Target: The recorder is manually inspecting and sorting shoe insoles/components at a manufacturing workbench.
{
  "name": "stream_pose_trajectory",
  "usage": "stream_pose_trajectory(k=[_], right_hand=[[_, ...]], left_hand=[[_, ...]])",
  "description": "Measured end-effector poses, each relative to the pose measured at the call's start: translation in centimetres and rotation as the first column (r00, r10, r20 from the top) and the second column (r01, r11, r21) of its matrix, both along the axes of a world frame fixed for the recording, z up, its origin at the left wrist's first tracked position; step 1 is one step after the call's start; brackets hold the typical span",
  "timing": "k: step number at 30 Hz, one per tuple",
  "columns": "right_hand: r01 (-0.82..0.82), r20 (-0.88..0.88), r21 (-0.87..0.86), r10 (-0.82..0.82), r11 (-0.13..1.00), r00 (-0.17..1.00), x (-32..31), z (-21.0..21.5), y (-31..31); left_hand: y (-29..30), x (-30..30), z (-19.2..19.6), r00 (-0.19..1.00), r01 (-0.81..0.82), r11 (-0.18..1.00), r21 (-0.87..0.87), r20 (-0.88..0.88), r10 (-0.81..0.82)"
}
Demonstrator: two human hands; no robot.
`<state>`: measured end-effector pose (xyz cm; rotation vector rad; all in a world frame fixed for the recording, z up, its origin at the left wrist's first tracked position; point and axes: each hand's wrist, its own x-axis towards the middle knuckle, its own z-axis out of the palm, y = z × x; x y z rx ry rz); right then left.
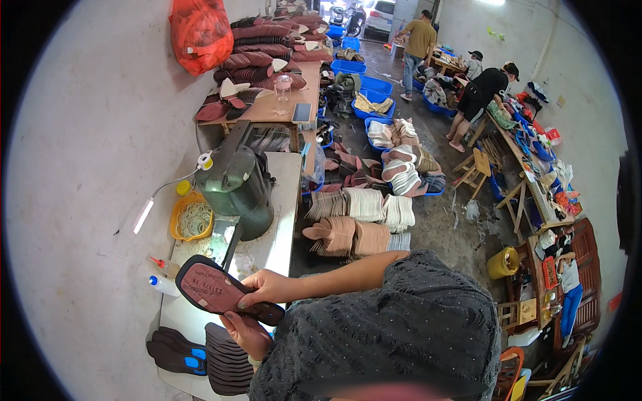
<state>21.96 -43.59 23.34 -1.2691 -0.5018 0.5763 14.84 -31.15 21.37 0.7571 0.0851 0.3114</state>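
A shoe insole (210, 287) with a reddish-brown face and a wide black edge is held tilted over the white worktable, in front of the machine. My right hand (273, 287) grips its upper side near the narrow end, thumb on the face. From below, my left hand (247, 334) also pinches it, fingers against its lower edge. A dark green machine (237, 184) with a rounded housing stands just beyond. A row of dark brown insoles (227, 361) lies close to my left hand, next to dark pieces (175, 351) with blue patches.
A yellow basket (191, 230) of loops, a white bottle (162, 285) with a blue cap and a thin lamp (144, 215) are beside the machine. Insole stacks (354, 237) line the floor at right. A brown table (311, 83) bears heaped insoles. Several people work along the far benches.
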Motion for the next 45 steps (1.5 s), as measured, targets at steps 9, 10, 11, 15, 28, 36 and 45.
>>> stream_pose_trajectory(k=[9,10,11,15,28,36,45], right_hand=[[0.051,-0.019,-0.045,-0.052,0.998,0.998,0.4,-0.1,-0.4],[0.039,-0.034,-0.032,-0.04,0.999,0.999,0.4,-0.2,-0.5],[0.028,-0.048,-0.018,-0.028,0.999,0.998,0.4,-0.4,-0.5],[0.031,-0.032,-0.006,-0.032,0.999,0.999,0.6,-0.8,-0.6],[-0.033,-0.035,0.024,0.033,0.999,0.999,0.3,-0.2,-0.6],[-0.105,-0.072,0.051,0.109,0.993,0.991,-0.5,0.4,0.3],[-0.085,0.044,-0.047,0.087,0.995,0.995,-0.3,0.2,1.1]], left_hand=[[-0.5,0.2,0.5,0.999,0.048,0.999,-0.018,-0.002,-0.049],[-0.6,0.2,0.5,0.998,0.057,0.998,-0.014,0.004,-0.057],[-0.6,0.3,0.4,0.998,0.057,0.998,-0.013,0.005,-0.057],[-0.9,0.4,0.6,0.998,0.059,0.998,0.021,0.028,-0.059],[-0.3,0.1,0.1,0.996,0.05,0.989,0.141,0.063,-0.059],[-0.4,-0.4,1.2,0.997,-0.067,0.981,0.184,0.043,0.061],[-0.3,-0.6,1.4,0.995,-0.095,0.993,0.071,0.052,0.091]])
